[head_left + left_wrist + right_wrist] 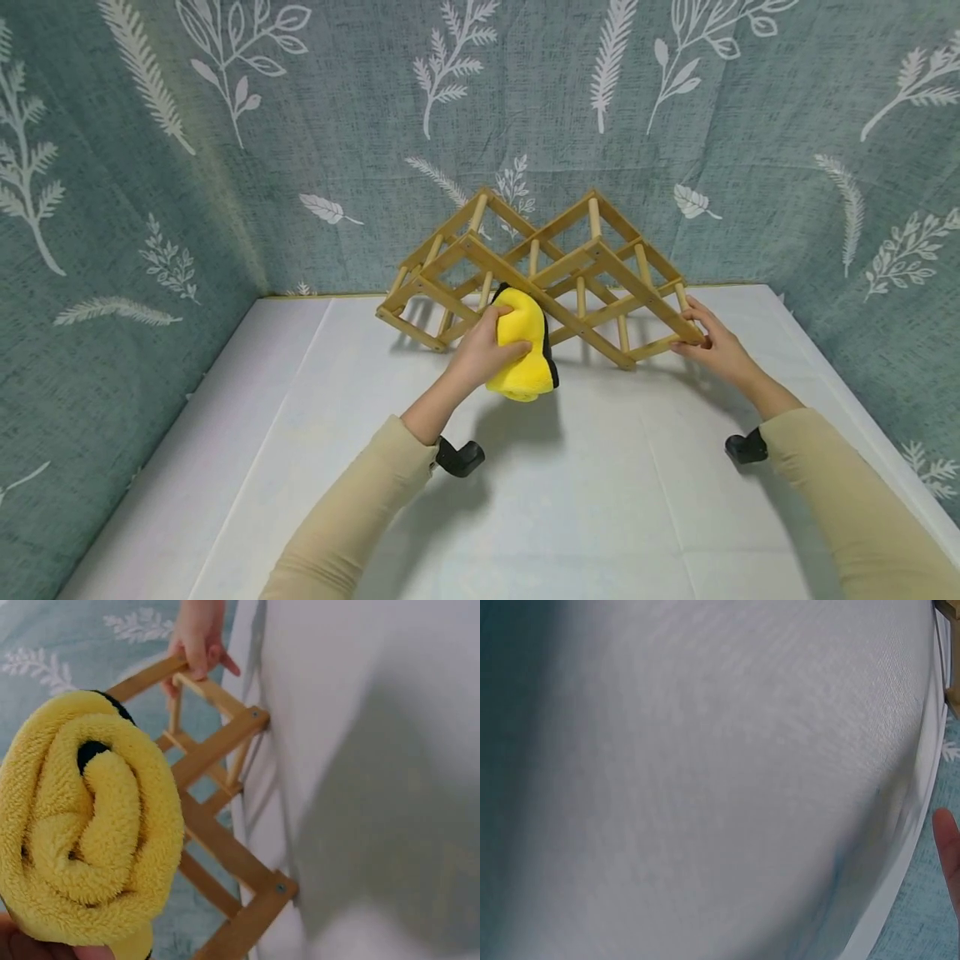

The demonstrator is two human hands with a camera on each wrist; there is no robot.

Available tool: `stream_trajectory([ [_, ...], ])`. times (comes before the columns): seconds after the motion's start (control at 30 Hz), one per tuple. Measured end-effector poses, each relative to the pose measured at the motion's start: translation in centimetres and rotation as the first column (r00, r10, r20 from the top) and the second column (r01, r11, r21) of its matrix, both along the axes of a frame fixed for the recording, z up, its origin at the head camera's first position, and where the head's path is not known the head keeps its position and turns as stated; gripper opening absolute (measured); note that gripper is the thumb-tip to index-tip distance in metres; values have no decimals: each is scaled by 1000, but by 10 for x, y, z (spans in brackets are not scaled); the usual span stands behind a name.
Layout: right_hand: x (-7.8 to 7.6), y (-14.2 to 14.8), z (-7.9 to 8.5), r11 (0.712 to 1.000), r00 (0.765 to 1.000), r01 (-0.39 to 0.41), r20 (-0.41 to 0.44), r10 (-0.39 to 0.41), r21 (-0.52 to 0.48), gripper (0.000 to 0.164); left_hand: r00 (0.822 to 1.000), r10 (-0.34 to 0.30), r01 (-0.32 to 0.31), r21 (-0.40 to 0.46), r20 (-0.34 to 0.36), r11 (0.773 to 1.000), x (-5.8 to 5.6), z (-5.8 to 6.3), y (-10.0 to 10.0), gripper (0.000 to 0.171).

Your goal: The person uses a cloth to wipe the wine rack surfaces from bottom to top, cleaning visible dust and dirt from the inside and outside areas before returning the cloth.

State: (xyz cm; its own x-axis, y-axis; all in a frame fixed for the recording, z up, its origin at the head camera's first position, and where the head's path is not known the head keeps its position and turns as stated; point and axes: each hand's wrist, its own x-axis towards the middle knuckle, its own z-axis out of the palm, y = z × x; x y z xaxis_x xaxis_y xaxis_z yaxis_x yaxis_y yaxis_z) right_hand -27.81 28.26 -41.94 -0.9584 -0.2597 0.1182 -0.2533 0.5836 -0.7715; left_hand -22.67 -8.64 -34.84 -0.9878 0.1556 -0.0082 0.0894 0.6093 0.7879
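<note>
My left hand (480, 350) grips a rolled yellow towel (522, 346) with black edging. The towel is in front of a folding wooden rack (536, 287), and I cannot tell whether they touch. In the left wrist view the coiled end of the towel (90, 825) faces the camera. At the rack's right end, my right hand (716, 343) holds the corner between thumb and fingers. The left wrist view shows that same hand (199, 634) on the rack's end bar. Only a fingertip (946, 840) and a bit of the rack (954, 660) appear in the right wrist view.
The rack stands toward the back of a white-covered table (585, 500). Blue-green cloth (360, 125) with white leaf patterns hangs behind and at both sides. Black wrist mounts (461, 458) are under both forearms.
</note>
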Motion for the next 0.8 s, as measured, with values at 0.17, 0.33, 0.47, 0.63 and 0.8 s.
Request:
stream_trajectory([
  [0.17, 2, 1, -1, 1000, 1000, -2, 12, 2, -8, 48, 998, -53, 54, 44, -32, 998, 5, -2, 0, 59],
  [0.33, 1, 1, 0, 1000, 1000, -5, 18, 5, -19, 49, 986, -135, 141, 61, -97, 988, 21, 1, -6, 58],
  [0.47, 1, 0, 1, 999, 1000, -9, 24, 10, -31, 50, 989, -117, 120, 28, -87, 992, 30, 4, -14, 58],
  [0.63, 2, 2, 3, 1000, 1000, -4, 27, 5, -16, 50, 999, 37, -37, 1, -4, 999, 23, -8, -31, 60],
  [0.8, 2, 2, 3, 1000, 999, -10, 31, 11, -22, 50, 993, 114, -113, -12, 29, 993, 17, -15, -37, 60],
])
